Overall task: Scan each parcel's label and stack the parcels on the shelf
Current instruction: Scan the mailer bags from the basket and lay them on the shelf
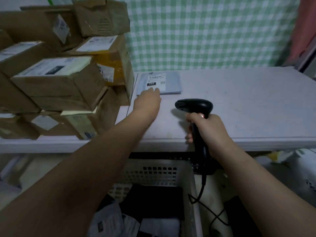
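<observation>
Grey plastic parcel (171, 82) lies shelved, touched by the straight-fingered left hand (147, 101); right hand (206, 129) grips a black scanner (195, 106); the near white basket (192, 182) seemingly holds more.

The left hand (147, 100) is stretched far forward on a straightened arm, palm down, fingers extended. The right hand (208, 132) is held nearer, its fingers wrapped round the scanner (195, 105) handle.

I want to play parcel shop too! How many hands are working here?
2. The left hand reaches to the flat grey parcel on the shelf, fingertips at its near edge. The right hand grips the black scanner to its right.
</observation>
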Tool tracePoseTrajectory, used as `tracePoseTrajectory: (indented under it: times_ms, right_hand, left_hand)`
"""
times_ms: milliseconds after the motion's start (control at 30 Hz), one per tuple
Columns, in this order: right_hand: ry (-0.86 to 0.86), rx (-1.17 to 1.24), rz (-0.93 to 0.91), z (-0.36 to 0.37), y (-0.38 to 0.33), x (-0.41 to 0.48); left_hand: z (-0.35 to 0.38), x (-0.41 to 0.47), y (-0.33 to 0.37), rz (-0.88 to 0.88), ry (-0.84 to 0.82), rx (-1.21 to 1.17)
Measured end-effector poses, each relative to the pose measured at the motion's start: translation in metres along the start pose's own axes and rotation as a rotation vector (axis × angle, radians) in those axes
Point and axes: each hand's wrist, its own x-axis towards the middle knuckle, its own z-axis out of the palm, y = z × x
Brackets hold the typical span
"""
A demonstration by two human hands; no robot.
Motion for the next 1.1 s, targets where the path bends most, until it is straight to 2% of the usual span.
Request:
tracePoseTrajectory:
  times_ms: [133,200,300,367,533,667,767,867,1100]
  right_hand:
    - [-0.141,-0.097,-0.010,0.005,0.013,-0.026]
    - [-0.225,-0.162,-0.014,0.010,0.026,-0.042]
    - [-0.354,-0.231,-0.022,0.020,0.051,-0.066]
    - [-0.409,-0.310,-0.023,0.028,0.069,-0.077]
    - [-0.542,-0.675,0.042,0.049,0.125,-0.081]
    - [-0.574,-0.832,0.080,0.071,0.164,-0.071]
    - [-0.558,-0.865,0.117,0.090,0.187,-0.055]
    - [-0.565,-0.901,0.173,0.101,0.210,-0.039]
    - [-0.605,-0.951,0.307,0.105,0.249,-0.022]
  left_hand:
    - [0.004,-0.097,-0.003,0.218,0.093,-0.231]
    - [0.015,-0.150,-0.016,0.359,0.216,-0.217]
    - [0.053,-0.213,-0.050,0.404,0.306,-0.231]
    - [0.090,-0.246,-0.076,0.367,0.207,-0.187]
    - [0.158,-0.297,-0.129,0.167,-0.294,-0.198]
    - [0.204,-0.304,-0.154,0.123,-0.653,-0.059]
    - [0.233,-0.295,-0.155,0.138,-0.755,-0.023]
    - [0.258,-0.286,-0.154,0.184,-0.845,0.119]
    - [0.302,-0.266,-0.161,0.448,-0.960,0.518]
